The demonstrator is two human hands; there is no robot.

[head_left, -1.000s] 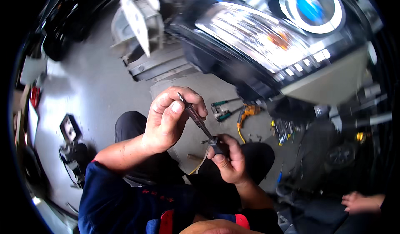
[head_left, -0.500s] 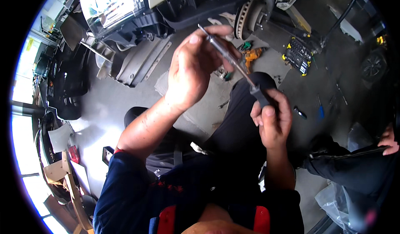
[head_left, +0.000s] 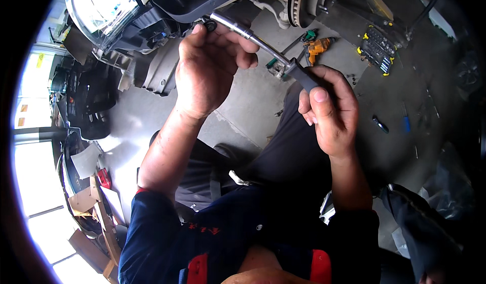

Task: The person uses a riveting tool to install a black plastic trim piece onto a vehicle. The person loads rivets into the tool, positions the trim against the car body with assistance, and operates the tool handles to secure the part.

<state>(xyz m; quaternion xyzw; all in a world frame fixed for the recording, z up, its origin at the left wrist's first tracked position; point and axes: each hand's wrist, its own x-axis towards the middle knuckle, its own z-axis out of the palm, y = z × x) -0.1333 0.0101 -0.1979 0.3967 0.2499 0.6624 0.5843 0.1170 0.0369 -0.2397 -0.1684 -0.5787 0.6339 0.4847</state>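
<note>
My right hand (head_left: 331, 109) is closed round the black handle of a socket driver (head_left: 271, 51), whose steel shaft slants up to the left and ends in a bright socket. Beside that socket end, my left hand (head_left: 210, 76) pinches a small dark bolt (head_left: 209, 25) between thumb and forefinger. The bolt looks apart from the socket's mouth. The other left fingers curl behind the socket, and whether they touch it I cannot tell. Both hands are raised above my knees, in front of the car's dark lower bumper (head_left: 202, 3).
A headlight (head_left: 101, 11) and a bare brake disc (head_left: 299, 3) are ahead. On the floor lie an orange power drill (head_left: 318, 47), a black-and-yellow socket set (head_left: 377, 50), and a blue-handled screwdriver (head_left: 406, 123). Another person's dark-clothed leg (head_left: 420, 218) is at the lower right.
Both hands have moved up and to the left with the socket driver, nearer the bumper. The dark bolt now shows in my left fingertips, and the socket end is in plain view.
</note>
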